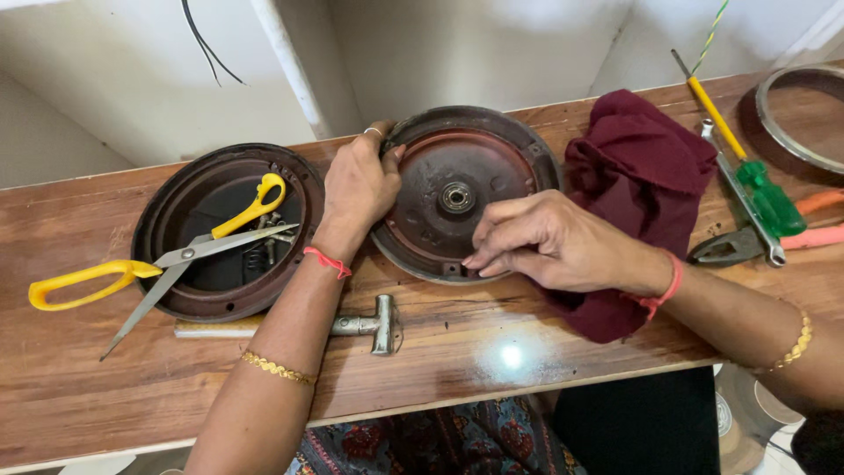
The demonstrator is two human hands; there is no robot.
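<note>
Two hands on this rusty round cover plate (448, 198) mid-bench: my left hand (360, 185) is curled round its top-left rim, my right hand (545, 242) lies fingers-flat on its lower edge. Maroon rag (637, 176) just right, yellow-handled scissors (176, 255) across the other round housing (167, 290) left.

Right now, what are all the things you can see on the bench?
round cover: 1, rusty brown, middle of the bench, bearing at its centre
round housing: 1, dark brown, left of the cover
scissors: 1, yellow handles, lying across the housing
T-handle tool: 1, grey metal, front of the bench
cloth: 1, maroon, right of the cover
screwdriver: 1, green and yellow, far right
pliers: 1, orange handles, far right
metal ring: 1, silver, right corner, partly out of view
bench: 1, brown wood
left hand: grips the cover's left rim
right hand: fingertips on the cover's face
</note>
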